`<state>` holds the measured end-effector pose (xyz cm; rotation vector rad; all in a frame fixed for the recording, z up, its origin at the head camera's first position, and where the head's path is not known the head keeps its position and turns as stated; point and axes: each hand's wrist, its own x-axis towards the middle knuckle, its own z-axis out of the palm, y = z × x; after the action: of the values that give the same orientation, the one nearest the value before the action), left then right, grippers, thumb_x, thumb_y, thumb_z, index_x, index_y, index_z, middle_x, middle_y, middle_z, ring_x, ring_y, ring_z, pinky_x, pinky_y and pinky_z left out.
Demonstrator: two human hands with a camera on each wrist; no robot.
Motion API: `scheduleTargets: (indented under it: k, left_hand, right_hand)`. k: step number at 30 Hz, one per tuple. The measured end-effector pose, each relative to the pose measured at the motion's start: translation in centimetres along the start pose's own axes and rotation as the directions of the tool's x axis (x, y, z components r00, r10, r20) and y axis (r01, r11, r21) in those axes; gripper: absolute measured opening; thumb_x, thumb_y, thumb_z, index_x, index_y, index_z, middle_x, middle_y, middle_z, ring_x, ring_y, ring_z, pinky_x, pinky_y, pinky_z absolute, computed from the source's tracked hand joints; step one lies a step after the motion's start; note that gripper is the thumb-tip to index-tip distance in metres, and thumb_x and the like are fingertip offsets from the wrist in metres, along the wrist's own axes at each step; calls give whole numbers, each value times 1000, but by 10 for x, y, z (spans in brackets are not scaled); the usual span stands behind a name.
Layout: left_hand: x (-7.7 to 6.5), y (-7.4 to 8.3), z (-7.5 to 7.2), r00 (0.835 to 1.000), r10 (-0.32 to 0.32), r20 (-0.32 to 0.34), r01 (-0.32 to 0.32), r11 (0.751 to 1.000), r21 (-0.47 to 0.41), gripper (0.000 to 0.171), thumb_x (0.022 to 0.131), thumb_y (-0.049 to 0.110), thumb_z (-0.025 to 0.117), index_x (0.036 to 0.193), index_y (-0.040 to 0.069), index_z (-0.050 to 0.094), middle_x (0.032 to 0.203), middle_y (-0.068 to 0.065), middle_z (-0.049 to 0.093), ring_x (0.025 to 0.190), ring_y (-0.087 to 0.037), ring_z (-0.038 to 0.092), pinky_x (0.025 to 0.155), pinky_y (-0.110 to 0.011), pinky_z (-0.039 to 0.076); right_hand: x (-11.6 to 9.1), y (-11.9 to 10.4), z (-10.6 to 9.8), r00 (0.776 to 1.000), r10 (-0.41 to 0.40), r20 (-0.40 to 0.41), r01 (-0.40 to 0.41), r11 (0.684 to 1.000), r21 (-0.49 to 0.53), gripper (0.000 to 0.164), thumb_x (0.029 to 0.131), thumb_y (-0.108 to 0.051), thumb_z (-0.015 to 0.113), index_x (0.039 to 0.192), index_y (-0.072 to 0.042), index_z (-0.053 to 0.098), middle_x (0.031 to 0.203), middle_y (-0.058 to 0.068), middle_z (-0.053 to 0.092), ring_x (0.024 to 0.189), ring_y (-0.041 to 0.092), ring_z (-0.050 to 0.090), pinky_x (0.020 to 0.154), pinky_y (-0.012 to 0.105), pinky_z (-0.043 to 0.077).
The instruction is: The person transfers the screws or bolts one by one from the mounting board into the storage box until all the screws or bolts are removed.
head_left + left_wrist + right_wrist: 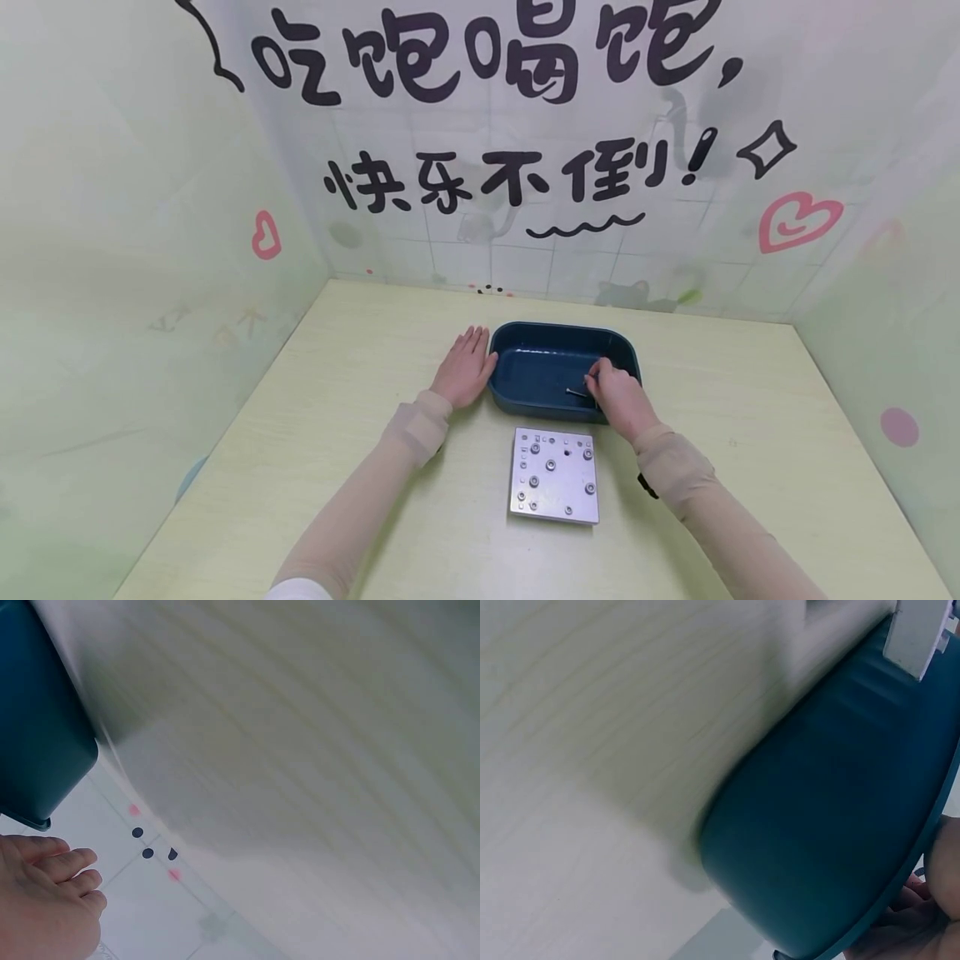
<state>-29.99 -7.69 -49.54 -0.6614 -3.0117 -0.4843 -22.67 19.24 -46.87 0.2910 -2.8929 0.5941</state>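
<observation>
From the head, my left hand (463, 372) lies flat beside the blue tray (536, 379); inside it, my right hand (624, 400) curls by a screw (576, 392); whether gripped, I can't tell. Left wrist: relaxed fingers (66, 868). Right wrist: tray rim partly covers mine; best pinch squarely.

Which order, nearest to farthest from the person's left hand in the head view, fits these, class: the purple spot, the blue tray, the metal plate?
1. Blue tray: directly beside the left hand, on its right.
2. Metal plate: right of that hand and closer to the person.
3. Purple spot: on the right-hand wall.
</observation>
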Motion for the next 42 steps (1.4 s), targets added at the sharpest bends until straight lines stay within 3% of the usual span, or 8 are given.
scheduleTargets:
  k: [14,30,42]
  left_hand:
    - [0,0,1,1000,-1,1,1,1000,-1,61,108,36,26,153,-5,26,160,-21,27,152,-32,18,126,-42,14]
    - [0,1,0,1000,-1,7,1,1000,-13,61,108,36,25,153,-5,26,160,-21,26,152,-32,17,126,-41,14]
    - [0,3,-3,1000,-7,11,8,1000,-19,61,108,35,27,153,-6,26,160,-21,26,152,-32,17,126,-41,13]
  right_hand:
    - [4,2,0,997,6,79,-5,1000,-3,14,98,-8,58,99,5,60,90,20,71,69,28,69,61,39,59]
    - [1,0,-1,999,14,45,-14,1000,19,18,98,-11,59,104,6,61,91,20,70,69,27,68,65,41,58]
    - [-14,-12,-8,997,-72,-29,74,996,55,18,97,-15,62,106,1,65,90,16,73,67,20,66,66,38,58]
